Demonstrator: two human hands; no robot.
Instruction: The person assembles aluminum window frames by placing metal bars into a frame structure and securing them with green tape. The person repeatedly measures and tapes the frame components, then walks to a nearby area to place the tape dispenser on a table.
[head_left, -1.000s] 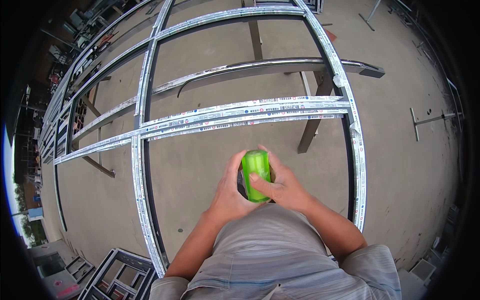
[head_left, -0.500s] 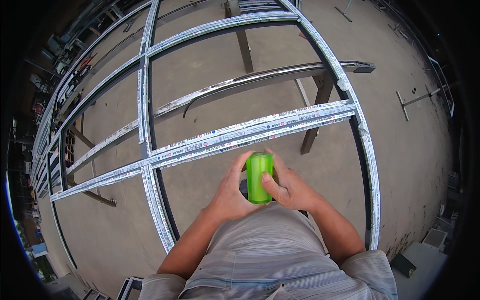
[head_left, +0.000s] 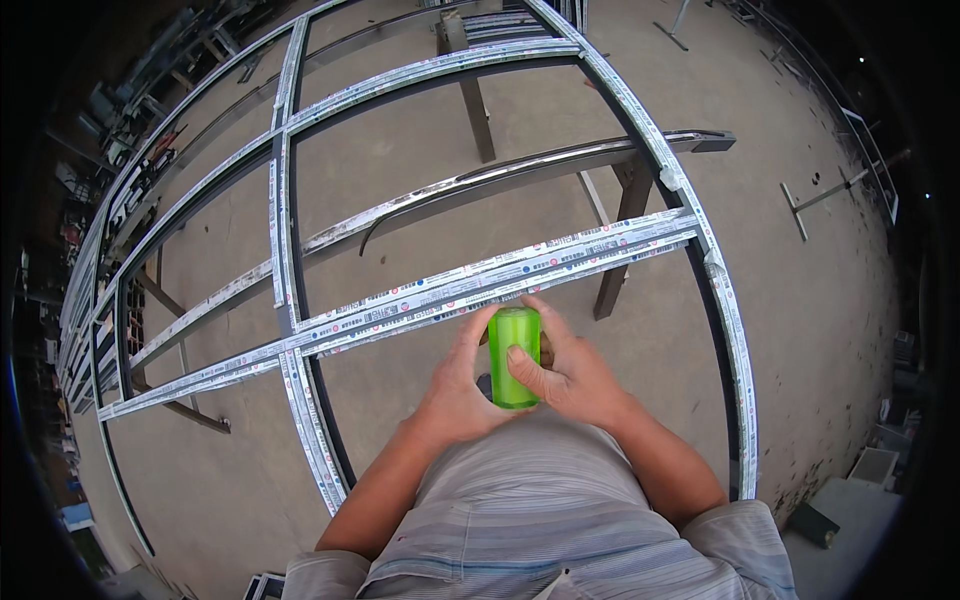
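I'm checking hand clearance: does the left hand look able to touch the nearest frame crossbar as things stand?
Probably yes: nothing visible stands between the left hand and the frame crossbar, though that hand holds the green cylinder with the right hand and would likely need to loosen its grip.

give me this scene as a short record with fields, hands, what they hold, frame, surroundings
left hand: curved around the left side of the green cylinder
right hand: on its right side, thumb across the front
held object: bright green, contents cannot be told
frame: large grid of bars covered in printed white strips, beyond the hands
beam: long, dark-sided, passing below the frame
clothing: grey striped shirt
ground: grey-brown floor
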